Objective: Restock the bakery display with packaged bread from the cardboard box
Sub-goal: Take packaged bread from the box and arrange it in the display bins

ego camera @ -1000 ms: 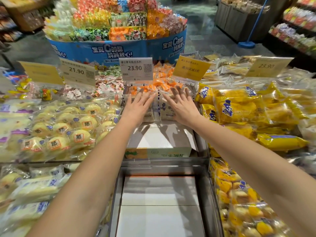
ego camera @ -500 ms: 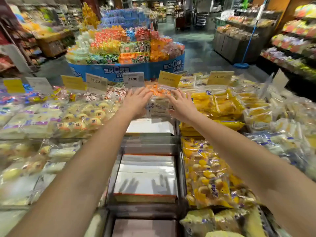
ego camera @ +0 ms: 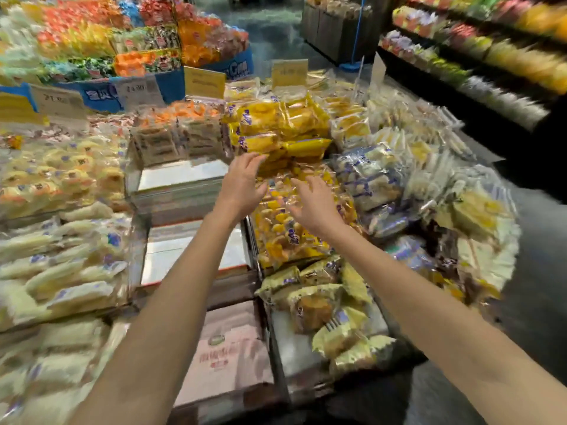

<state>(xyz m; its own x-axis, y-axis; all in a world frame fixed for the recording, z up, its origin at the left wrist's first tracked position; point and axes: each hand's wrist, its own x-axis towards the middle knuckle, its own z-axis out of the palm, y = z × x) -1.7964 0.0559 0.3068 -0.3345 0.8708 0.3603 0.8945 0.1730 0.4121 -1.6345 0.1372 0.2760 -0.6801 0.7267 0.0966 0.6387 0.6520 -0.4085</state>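
The head view is blurred by motion. My left hand hovers with relaxed, spread fingers at the front edge of a stack of yellow bread packs. My right hand is spread over a clear bag of small yellow cakes, holding nothing. Behind my left hand stands a row of clear packs with orange pastries at the back of the middle column. No cardboard box of stock is in view.
The middle column holds white boxes in metal bins, with a pink printed box nearest me. Pale bread packs fill the left side. Mixed packs cover the right. Price signs stand behind. A dark aisle runs at right.
Both hands have left the clear packs at the back of the middle column and swung right and nearer, over the yellow bread. The view has turned right too.
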